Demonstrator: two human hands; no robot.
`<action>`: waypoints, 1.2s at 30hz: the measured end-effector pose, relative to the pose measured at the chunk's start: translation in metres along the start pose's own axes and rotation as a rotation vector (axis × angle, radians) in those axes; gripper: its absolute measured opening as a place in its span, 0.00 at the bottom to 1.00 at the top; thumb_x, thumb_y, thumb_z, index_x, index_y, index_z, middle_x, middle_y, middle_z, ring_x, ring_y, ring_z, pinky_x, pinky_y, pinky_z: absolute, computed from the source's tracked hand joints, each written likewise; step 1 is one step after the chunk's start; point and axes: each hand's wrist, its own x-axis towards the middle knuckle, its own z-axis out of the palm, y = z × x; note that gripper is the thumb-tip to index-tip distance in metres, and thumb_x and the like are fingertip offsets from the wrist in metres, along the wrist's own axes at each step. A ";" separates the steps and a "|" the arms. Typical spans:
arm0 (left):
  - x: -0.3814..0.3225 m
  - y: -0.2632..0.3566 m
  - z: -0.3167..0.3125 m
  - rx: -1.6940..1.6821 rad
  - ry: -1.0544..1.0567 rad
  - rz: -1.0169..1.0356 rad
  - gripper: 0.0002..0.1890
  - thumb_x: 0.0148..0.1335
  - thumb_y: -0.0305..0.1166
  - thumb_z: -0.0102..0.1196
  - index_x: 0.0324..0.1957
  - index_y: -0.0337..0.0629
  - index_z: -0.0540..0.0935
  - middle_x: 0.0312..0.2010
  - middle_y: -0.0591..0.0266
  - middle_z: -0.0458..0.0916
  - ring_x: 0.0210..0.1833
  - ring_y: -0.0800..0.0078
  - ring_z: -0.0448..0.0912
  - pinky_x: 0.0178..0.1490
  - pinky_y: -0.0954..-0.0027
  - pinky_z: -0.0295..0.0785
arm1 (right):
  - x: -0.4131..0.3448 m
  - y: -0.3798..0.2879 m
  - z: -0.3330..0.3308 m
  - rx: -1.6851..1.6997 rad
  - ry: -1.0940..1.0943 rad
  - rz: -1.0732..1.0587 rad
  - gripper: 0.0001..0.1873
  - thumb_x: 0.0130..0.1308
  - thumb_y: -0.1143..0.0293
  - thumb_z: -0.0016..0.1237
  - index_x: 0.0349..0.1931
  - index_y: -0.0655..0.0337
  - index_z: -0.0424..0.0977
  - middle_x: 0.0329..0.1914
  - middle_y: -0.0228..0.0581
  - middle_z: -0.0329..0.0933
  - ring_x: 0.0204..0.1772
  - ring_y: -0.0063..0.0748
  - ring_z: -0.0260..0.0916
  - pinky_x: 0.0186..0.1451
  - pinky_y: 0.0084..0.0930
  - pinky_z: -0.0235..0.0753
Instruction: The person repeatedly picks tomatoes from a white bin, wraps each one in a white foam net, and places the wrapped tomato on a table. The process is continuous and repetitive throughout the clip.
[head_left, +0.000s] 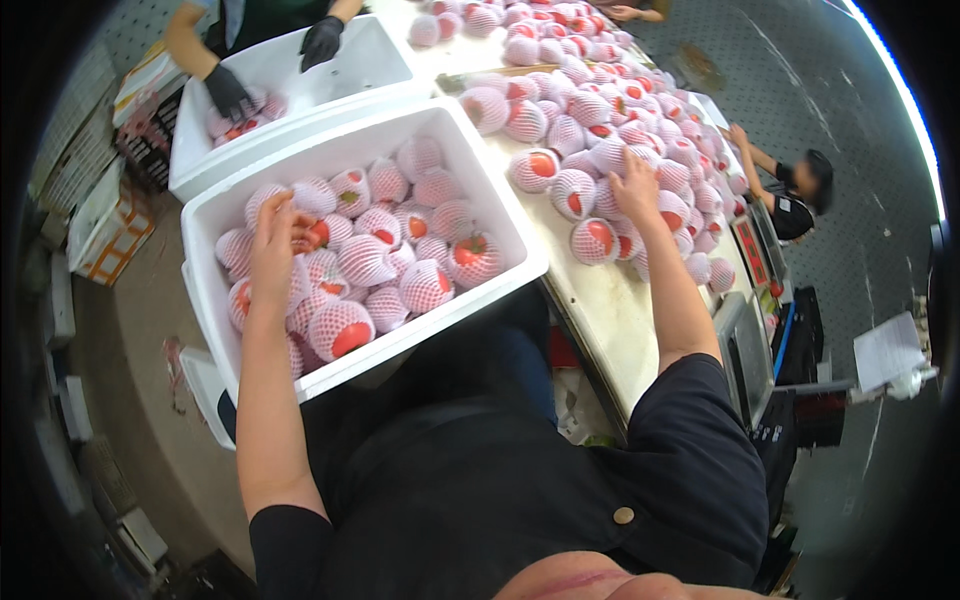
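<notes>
In front of me stands a white foam box (499, 279) with many tomatoes in pink-and-white foam nets. My left hand (281, 225) is over its left part, fingers bent near a netted tomato (327, 231); whether it grips one is unclear. To the right, a large pile of netted tomatoes (589, 109) lies on a pale tabletop (600, 300). My right hand (636, 184) reaches into the pile and touches the netted fruit there; its fingertips are partly hidden, so a grip cannot be made out. One netted tomato (595, 241) lies at the pile's near edge.
Behind my box, a co-worker's black-gloved hands (322, 43) are at a second white foam box (375, 56) holding some netted fruit. Another person (799, 187) is beyond the pile. A scale (742, 352) stands at the table's right side. Crates (112, 225) stand on the left.
</notes>
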 end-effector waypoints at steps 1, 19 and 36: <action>0.001 -0.002 -0.001 -0.037 -0.008 0.010 0.19 0.73 0.45 0.41 0.58 0.44 0.70 0.34 0.60 0.78 0.30 0.79 0.75 0.36 0.76 0.70 | 0.005 -0.007 -0.004 0.029 0.091 -0.022 0.26 0.59 0.63 0.54 0.57 0.64 0.69 0.58 0.53 0.71 0.62 0.53 0.65 0.66 0.45 0.63; -0.002 0.011 -0.010 -0.212 0.039 0.088 0.16 0.74 0.40 0.39 0.51 0.40 0.74 0.33 0.60 0.78 0.31 0.79 0.73 0.37 0.76 0.69 | -0.057 -0.383 -0.021 0.598 -0.533 -0.808 0.33 0.49 0.64 0.61 0.56 0.63 0.67 0.51 0.52 0.69 0.56 0.54 0.67 0.55 0.43 0.73; 0.002 0.011 -0.009 -0.178 0.013 -0.084 0.22 0.72 0.48 0.42 0.57 0.41 0.70 0.43 0.58 0.79 0.37 0.74 0.78 0.40 0.73 0.76 | -0.007 -0.410 -0.084 1.418 -0.483 -0.340 0.39 0.46 0.68 0.55 0.62 0.62 0.58 0.60 0.50 0.63 0.62 0.39 0.64 0.62 0.35 0.69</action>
